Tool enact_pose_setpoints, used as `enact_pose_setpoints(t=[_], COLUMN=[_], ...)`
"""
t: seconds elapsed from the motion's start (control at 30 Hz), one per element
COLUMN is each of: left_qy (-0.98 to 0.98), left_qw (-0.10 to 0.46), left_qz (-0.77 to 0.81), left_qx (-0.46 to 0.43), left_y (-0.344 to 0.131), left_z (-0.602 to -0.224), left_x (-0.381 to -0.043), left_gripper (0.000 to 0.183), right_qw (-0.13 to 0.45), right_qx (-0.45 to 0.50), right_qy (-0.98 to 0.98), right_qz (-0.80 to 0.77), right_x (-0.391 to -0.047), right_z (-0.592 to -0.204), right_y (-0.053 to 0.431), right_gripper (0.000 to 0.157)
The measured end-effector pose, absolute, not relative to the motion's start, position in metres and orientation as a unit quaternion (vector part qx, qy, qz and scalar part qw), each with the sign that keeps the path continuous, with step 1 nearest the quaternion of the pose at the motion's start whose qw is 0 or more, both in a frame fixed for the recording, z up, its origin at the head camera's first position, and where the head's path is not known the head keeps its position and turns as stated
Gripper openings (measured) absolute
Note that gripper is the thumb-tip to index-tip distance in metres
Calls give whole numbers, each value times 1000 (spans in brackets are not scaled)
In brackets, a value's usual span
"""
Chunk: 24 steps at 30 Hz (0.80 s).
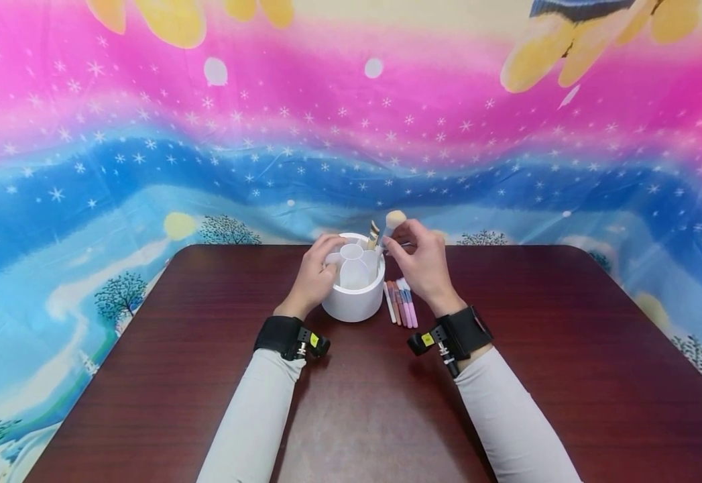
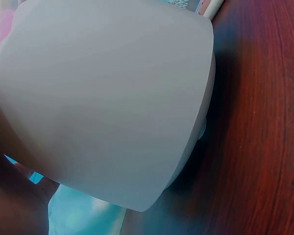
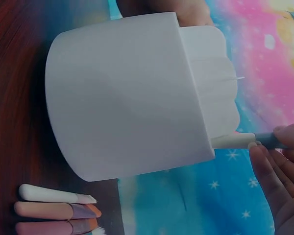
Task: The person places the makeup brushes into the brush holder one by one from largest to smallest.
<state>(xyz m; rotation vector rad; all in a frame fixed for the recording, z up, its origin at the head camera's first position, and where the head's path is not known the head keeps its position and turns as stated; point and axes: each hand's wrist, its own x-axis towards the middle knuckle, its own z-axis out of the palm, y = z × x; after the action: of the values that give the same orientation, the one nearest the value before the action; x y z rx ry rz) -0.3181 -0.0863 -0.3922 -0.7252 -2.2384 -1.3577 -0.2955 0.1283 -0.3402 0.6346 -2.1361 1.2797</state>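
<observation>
A round white holder (image 1: 352,308) with scalloped inner compartments stands on the table. My left hand (image 1: 313,274) grips its left rim, fingers over the top and thumb at the inner divider. Between thumb and fingertips, my right hand (image 1: 428,265) pinches a makeup brush (image 1: 395,219) with pale, fluffy bristles pointing up. In the right wrist view, the lower end of the brush's white handle (image 3: 231,142) goes in behind the holder's rim. A gold-coloured piece (image 1: 373,236) sticks up from the holder close beside that brush. The holder's white wall (image 2: 112,98) fills most of the left wrist view.
Several makeup brushes (image 1: 401,304) with white, brown and pink handles lie side by side just right of the holder. The dark red-brown table (image 1: 351,416) ends at the back against a colourful snowflake-patterned cloth (image 1: 326,141).
</observation>
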Motion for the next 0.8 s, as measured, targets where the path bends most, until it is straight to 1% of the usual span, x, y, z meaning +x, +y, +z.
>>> enact_pose_setpoints(t=[0.37,0.63,0.8], left_qy=[-811,-811,-812], left_qw=[202,205,203], left_qz=[-487,-487,-488], left_qx=[-253,-252,-248], left_y=[-86,-85,-85], left_z=[-394,-393,-393], left_x=[-320,-319,-318], left_gripper=[55,56,55], right_qw=[252,236,230], right_qx=[243,244,240], right_qy=[-820,-861,-866], right_qz=[453,378,374], right_x=[-298,-301,-301], right_z=[-348,-350,-346], right_y=[128,131,136], right_gripper=[13,23,24])
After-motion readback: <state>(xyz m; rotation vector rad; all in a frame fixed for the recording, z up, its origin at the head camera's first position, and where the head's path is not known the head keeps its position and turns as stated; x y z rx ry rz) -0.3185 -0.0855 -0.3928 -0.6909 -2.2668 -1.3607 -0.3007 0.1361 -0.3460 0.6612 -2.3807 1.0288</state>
